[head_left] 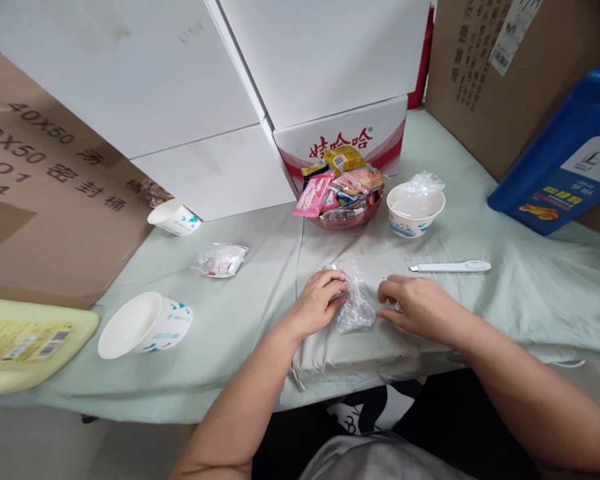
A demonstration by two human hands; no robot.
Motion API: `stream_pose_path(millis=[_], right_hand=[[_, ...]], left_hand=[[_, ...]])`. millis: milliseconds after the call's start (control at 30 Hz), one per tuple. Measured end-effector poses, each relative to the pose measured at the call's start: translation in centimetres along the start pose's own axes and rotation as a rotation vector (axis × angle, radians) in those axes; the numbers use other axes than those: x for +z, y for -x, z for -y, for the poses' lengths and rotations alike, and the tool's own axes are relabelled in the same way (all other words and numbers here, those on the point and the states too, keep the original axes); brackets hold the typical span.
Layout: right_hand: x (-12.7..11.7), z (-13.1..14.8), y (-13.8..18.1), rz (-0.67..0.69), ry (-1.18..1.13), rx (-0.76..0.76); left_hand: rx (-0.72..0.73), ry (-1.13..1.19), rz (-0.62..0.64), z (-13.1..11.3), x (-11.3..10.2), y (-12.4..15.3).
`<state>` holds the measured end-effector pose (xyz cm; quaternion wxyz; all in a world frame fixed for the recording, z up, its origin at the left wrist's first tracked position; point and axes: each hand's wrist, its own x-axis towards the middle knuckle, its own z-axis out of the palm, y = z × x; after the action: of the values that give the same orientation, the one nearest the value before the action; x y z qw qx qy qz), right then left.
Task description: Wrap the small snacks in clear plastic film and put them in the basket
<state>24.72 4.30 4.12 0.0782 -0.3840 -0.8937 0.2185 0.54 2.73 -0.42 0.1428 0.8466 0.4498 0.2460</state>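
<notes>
A crumpled clear plastic bag (356, 308) lies on the cloth-covered table in front of me. Over its left edge my left hand (316, 305) is curled, with fingers and thumb on the plastic; the exact grip is partly hidden. Just to the right of the bag, my right hand (420, 308) has its fingers bent and the thumb apart from them, with nothing visible between. A white utility knife (450, 267) lies beyond my right hand, its tip pointing left. Behind it stands a paper bowl (416, 212) with clear plastic wrapping inside.
A reddish basket (353, 217) heaped with wrapped snacks stands against white boxes (340, 60). At left are a tipped paper bowl (147, 323), a small clear packet (223, 260) and a yellow jug (30, 343). A blue jug (560, 160) stands at right, near a cardboard box (475, 87).
</notes>
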Motion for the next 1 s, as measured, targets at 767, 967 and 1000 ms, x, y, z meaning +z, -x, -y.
stream_pose_path(millis=[767, 967, 1000], right_hand=[[3.1, 0.3, -3.5, -0.066, 0.242, 0.137], [3.3, 0.6, -3.4, -0.062, 0.283, 0.14], [3.1, 0.4, -3.3, -0.073, 0.286, 0.162]], left_hand=[[0.028, 0.145, -0.077, -0.9, -0.4, 0.9], [0.224, 0.036, -0.188, -1.5, -0.6, 0.4], [0.234, 0.036, -0.098, -1.5, -0.5, 0.3]])
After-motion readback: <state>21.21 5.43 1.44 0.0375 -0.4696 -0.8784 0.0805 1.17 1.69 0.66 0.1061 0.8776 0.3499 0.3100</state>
